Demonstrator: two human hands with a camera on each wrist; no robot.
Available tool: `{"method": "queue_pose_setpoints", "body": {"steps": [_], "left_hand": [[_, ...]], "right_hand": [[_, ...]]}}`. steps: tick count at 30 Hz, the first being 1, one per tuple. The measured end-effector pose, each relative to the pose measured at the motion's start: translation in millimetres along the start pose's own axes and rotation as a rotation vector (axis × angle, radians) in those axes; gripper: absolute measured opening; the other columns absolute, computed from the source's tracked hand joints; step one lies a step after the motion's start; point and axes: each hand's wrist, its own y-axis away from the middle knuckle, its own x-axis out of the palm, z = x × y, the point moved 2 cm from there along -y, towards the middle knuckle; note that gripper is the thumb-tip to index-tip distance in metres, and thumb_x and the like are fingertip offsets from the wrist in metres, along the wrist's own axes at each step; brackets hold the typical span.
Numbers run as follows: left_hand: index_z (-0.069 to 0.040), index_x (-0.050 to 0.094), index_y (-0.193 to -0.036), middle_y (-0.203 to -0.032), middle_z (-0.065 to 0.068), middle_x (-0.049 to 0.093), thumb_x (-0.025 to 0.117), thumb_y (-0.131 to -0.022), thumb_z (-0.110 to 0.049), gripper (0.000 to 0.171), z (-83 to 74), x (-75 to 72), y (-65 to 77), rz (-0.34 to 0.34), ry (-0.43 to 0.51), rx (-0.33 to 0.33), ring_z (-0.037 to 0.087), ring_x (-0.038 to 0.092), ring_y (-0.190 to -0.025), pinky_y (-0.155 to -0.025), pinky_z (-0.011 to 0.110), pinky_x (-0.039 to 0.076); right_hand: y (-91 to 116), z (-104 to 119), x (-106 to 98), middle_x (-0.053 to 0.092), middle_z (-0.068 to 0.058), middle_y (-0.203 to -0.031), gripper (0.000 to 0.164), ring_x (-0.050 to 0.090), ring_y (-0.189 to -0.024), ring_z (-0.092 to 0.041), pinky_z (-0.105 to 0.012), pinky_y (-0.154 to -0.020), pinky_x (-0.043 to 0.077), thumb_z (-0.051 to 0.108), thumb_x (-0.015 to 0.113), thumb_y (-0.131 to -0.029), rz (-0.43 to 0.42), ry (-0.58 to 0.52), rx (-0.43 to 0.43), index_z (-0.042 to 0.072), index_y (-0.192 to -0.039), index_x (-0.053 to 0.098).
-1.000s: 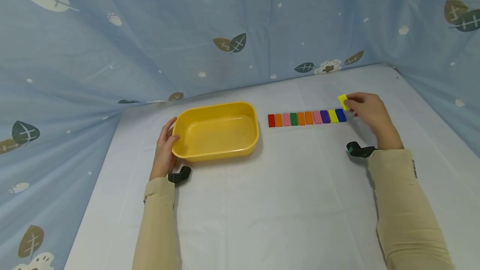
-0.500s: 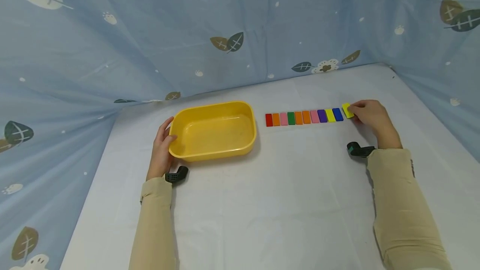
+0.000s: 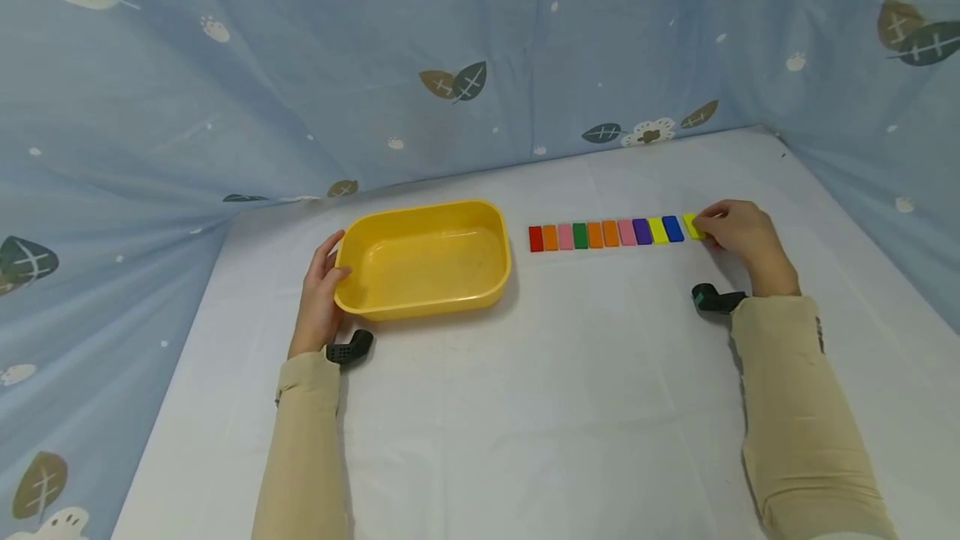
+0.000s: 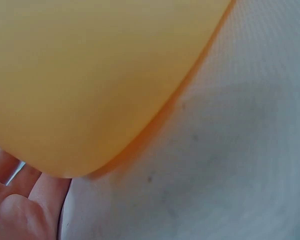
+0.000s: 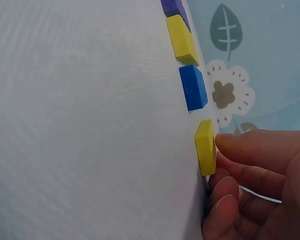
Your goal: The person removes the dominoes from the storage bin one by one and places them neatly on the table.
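At the right end of a row of small coloured blocks, my right hand (image 3: pixel 745 238) pinches a yellow block (image 5: pixel 206 148) by its right side, low at the white cloth. A small gap separates it from the blue block (image 5: pixel 193 88) beside it. Beyond that one lie another yellow block (image 5: pixel 182 40) and a purple block (image 5: pixel 174 9). My left hand (image 3: pixel 318 298) grips the left end of a yellow plastic basin (image 3: pixel 423 265), thumb on the rim and the other fingers along its outer wall. Nothing lies in the basin.
The row runs leftward through pink, orange and green blocks to a red block (image 3: pixel 536 239), just right of the basin. A blue leaf-print curtain (image 3: pixel 525 48) hangs behind the white-covered table (image 3: pixel 540 407) and along its sides.
My right hand has lowered the yellow block from above the row to its right end, then shifted it slightly toward the blue block. The left hand keeps its grip on the basin.
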Motion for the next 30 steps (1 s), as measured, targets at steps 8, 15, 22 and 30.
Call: {"method": "queue_pose_setpoints", "body": {"steps": [8,15,22,30], "left_hand": [[-0.024,0.027,-0.14,-0.141,0.006,0.03,0.038,-0.091,-0.01,0.052,-6.4,0.1,4.2,0.015,-0.019,-0.002,0.029,0.036,-0.119,-0.088,0.023,0.042],[-0.025,0.029,-0.139,-0.141,0.006,0.03,0.038,-0.092,-0.01,0.05,-6.4,2.0,2.8,0.015,0.004,-0.013,0.028,0.037,-0.118,-0.087,0.021,0.043],[-0.027,0.03,-0.139,-0.14,0.006,0.03,0.038,-0.092,-0.01,0.05,-3.3,0.9,3.5,0.012,0.0,-0.025,0.028,0.037,-0.118,-0.087,0.021,0.043],[-0.024,0.028,-0.14,-0.141,0.006,0.029,0.037,-0.092,-0.009,0.052,-5.0,1.6,1.1,0.006,-0.019,-0.015,0.029,0.035,-0.12,-0.09,0.024,0.041]], "right_hand": [[-4.3,-0.6,3.4,0.054,-0.016,-0.092,0.042,0.048,-0.056,-0.01,-0.027,-0.054,0.04,0.03,0.05,-0.088,-0.016,0.047,-0.057,0.003,-0.12,0.05],[-2.9,-0.8,2.0,0.053,-0.016,-0.092,0.042,0.046,-0.057,-0.011,-0.025,-0.053,0.039,0.031,0.049,-0.088,-0.02,0.056,-0.08,0.004,-0.12,0.051],[-2.0,-3.7,3.0,0.047,-0.019,-0.104,0.055,0.048,-0.078,-0.024,-0.032,-0.063,0.041,0.035,0.056,-0.085,0.098,0.047,-0.064,0.005,-0.129,0.041],[-1.7,-2.2,-3.9,0.036,-0.023,-0.116,0.06,0.039,-0.093,-0.034,-0.047,-0.079,0.036,0.023,0.058,-0.085,0.254,0.09,-0.14,0.007,-0.136,0.031]]}}
